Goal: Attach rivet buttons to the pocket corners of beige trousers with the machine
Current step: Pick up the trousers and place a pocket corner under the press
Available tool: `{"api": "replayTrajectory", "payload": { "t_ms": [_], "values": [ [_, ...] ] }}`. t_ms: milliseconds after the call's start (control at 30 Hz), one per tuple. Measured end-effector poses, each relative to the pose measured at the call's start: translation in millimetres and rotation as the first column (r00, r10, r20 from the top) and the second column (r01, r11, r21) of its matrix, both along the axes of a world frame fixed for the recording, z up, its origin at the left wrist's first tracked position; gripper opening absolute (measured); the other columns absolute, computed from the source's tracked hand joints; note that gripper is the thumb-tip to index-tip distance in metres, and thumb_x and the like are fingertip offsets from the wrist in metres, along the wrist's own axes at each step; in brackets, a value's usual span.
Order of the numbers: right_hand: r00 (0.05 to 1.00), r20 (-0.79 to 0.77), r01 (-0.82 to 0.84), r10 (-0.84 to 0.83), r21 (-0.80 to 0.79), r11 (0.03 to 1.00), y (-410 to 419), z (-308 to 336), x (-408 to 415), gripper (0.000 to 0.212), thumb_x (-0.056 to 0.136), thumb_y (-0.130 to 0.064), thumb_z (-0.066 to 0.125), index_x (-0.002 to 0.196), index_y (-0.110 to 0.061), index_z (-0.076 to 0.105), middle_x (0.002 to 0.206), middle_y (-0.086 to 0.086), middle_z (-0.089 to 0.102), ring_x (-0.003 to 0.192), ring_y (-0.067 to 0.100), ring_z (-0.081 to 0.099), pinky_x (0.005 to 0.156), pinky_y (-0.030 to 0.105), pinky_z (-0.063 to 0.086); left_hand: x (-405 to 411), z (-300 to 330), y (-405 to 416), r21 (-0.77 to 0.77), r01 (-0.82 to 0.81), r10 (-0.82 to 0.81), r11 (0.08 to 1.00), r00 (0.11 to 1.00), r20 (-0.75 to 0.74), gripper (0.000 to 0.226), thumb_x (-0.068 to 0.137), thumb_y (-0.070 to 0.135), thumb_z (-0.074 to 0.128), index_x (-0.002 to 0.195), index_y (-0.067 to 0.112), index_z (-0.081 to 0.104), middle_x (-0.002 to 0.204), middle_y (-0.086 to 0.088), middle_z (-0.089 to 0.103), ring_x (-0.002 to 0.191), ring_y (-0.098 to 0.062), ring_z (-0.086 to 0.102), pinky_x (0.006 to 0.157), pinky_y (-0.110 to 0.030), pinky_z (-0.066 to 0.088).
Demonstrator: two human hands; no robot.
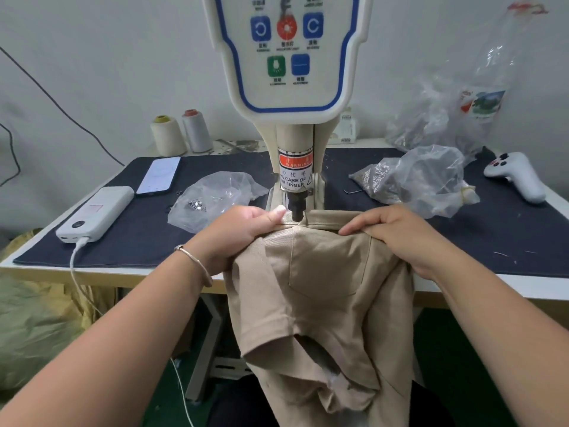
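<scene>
While the trousers (323, 272) hang off the table (492, 285) edge, waistband under the machine (297, 192) punch, left hand (243, 232) and right hand (397, 232) both grip the cloth.

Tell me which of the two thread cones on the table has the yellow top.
The cream-coloured thread cone on the left has the yellow top; the paler white cone beside it has a pinkish-red top.

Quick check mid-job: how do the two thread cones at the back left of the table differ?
The left thread cone has a yellow top and cream thread; the right thread cone has a pinkish-red top and paler, whiter thread. The left one looks wider and stands slightly nearer. Both stand upright, side by side, behind the dark mat.
</scene>
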State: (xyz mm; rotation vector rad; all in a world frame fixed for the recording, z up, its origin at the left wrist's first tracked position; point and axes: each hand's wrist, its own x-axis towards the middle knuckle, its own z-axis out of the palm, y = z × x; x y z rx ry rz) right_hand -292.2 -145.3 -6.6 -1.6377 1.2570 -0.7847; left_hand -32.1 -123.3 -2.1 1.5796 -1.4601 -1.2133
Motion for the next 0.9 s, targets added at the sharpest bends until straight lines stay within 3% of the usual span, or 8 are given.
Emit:
{"api": "replayTrajectory", "payload": {
  "t_ms": [133,200,333,467,567,700,900],
  "values": [
    [1.0,0.007,-0.016,0.016,0.013,1.0,4.9,-1.6,0.1,0.011,0.079,-0.014,0.076,0.082,-0.024,0.08,0.088,-0.011,0.075,0.094,0.001,0.064,0.087,0.018,0.044,11.0,-0.4,4.9,0.149,0.09,-0.061,0.985,0.98,-0.191,0.047,0.069,0.032,0.085,0.101,0.0,0.072,0.085,-0.013,0.07,0.071,-0.019,0.065,0.061,-0.023,0.052],
    [0.999,0.005,0.034,-0.033,-0.015,0.999,4.3,-4.8,1.9,0.014,0.071,-0.018,0.084,0.082,-0.025,0.079,0.089,-0.011,0.075,0.093,-0.002,0.064,0.086,0.015,0.043,11.5,-0.9,4.7,0.157,0.075,-0.046,0.985,0.982,-0.181,0.036,0.072,0.027,0.08,0.097,0.002,0.073,0.081,-0.011,0.07,0.066,-0.017,0.065,0.058,-0.023,0.052],
    [1.0,0.014,0.026,-0.026,-0.003,1.0,-0.5,-7.0,4.5,0.027,0.079,-0.004,0.076,0.092,-0.028,0.079,0.095,-0.018,0.073,0.09,-0.011,0.063,0.079,0.005,0.043,5.4,-6.8,5.5,0.038,-0.024,0.025,0.999,0.999,-0.022,0.037,0.097,0.029,0.064,0.1,-0.008,0.065,0.083,-0.013,0.058,0.076,-0.024,0.05,0.065,-0.033,0.04],
    [0.993,0.12,-0.031,0.017,0.112,0.993,-4.4,-7.0,3.8,0.037,0.086,0.008,0.062,0.097,-0.024,0.078,0.103,-0.017,0.073,0.101,-0.008,0.062,0.081,0.007,0.046,-0.5,-12.2,9.3,-0.145,-0.089,0.105,0.985,0.989,0.105,0.034,0.1,0.032,0.059,0.085,0.002,0.061,0.073,-0.006,0.05,0.072,-0.02,0.045,0.069,-0.034,0.035],
    [0.98,0.201,-0.045,0.012,0.162,0.986,-3.5,-7.0,6.8,0.036,0.093,0.007,0.052,0.101,-0.018,0.077,0.105,-0.012,0.074,0.106,0.0,0.064,0.084,0.011,0.048,-3.0,-14.3,10.5,-0.228,-0.123,0.156,0.966,0.979,0.133,0.037,0.1,0.03,0.059,0.089,-0.006,0.06,0.072,-0.004,0.049,0.071,-0.017,0.045,0.069,-0.033,0.036],
    [0.985,0.169,-0.046,0.031,0.086,0.995,6.1,-10.7,8.8,0.037,0.097,-0.001,0.051,0.107,-0.026,0.076,0.113,-0.017,0.07,0.111,-0.002,0.061,0.098,0.018,0.042,-3.6,-16.1,11.2,-0.244,-0.132,0.169,0.961,0.976,0.139,0.046,0.1,0.032,0.058,0.09,-0.013,0.055,0.073,-0.008,0.044,0.069,-0.018,0.041,0.066,-0.032,0.033],
    [0.987,0.16,-0.019,0.028,-0.057,0.998,13.2,-19.7,9.8,0.03,0.095,-0.009,0.059,0.109,-0.031,0.075,0.107,-0.027,0.069,0.104,-0.017,0.057,0.082,-0.003,0.039,-4.3,-20.2,14.7,-0.326,-0.118,0.194,0.938,0.958,0.21,0.033,0.099,0.033,0.058,0.089,0.002,0.065,0.072,-0.001,0.057,0.067,-0.01,0.05,0.063,-0.025,0.039]
  ]
}}
